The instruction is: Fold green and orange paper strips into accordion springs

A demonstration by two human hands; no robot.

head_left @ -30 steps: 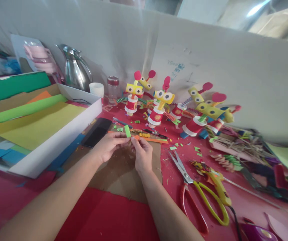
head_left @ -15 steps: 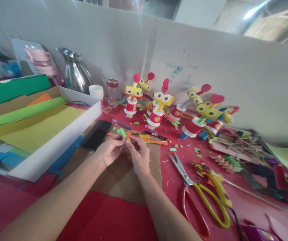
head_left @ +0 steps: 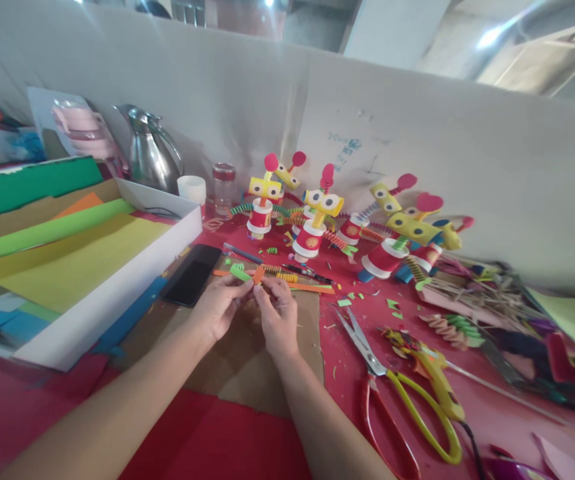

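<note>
My left hand [head_left: 220, 303] pinches a small folded piece of paper strips, with a green strip [head_left: 240, 273] sticking out to the upper left. An orange strip [head_left: 259, 274] rises from the same piece, between the fingertips of both hands. Opposite it, my right hand [head_left: 278, 313] is closed on the same strips with thumb and fingers. Both hands are over a brown cardboard sheet [head_left: 237, 373]. Just beyond the fingers lie a brown folded paper spring [head_left: 271, 269] and a yellow one [head_left: 287, 277]. Where the strips cross is hidden by the fingertips.
Several paper-cup figures [head_left: 309, 238] stand along the wall. Scissors [head_left: 375, 363] and a yellow glue gun [head_left: 440, 380] lie at the right. Left of the hands are a black phone [head_left: 191, 275] and a white box [head_left: 117, 313] of coloured paper. A steel jug [head_left: 152, 153] stands behind.
The green strip has swung from upright down to the left, and the orange strip now stands more upright. Both hands stay together in nearly the same place. The view has tilted slightly.
</note>
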